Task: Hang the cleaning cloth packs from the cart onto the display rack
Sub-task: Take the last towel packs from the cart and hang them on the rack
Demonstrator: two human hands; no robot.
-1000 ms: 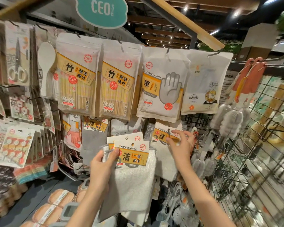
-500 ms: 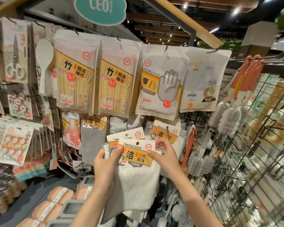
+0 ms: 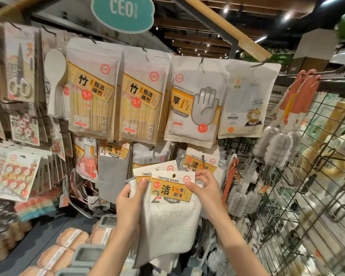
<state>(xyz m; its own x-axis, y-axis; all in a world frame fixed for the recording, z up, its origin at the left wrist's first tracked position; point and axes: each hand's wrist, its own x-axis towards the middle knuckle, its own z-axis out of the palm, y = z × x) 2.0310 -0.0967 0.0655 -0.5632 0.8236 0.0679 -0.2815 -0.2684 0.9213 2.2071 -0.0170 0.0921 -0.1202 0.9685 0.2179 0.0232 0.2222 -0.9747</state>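
White and fluffy, the front cloth pack [image 3: 171,222] was held up in the air in front of the rack [image 3: 287,196], under the rows of hanging bags. Its card on top was orange and white and said "Cleaning towels". There was a small round hole near the top of the card. No hook went through the hole.

The left hand [image 3: 127,204] gripped the left side of the pack. Its thumb was pressed on the front by the card's corner, and its other fingers were curled round the back. A second cloth pack [image 3: 147,170] was tucked just behind the first one, and the same hand held it too.

The right hand [image 3: 205,188] pinched the top right corner of the front card. Its thumb lay on the front and its fingers were bent over the top edge.

Just above and to the right, another cloth pack [image 3: 201,164] of the same kind hung on the rack. A grey cloth pack [image 3: 114,172] hung to the left. Higher up were two bags of bamboo sticks [image 3: 92,92] and a bag of gloves [image 3: 195,104]. Orange brushes [image 3: 299,100] hung on the right. Sponges [image 3: 68,242] sat on the shelf below.
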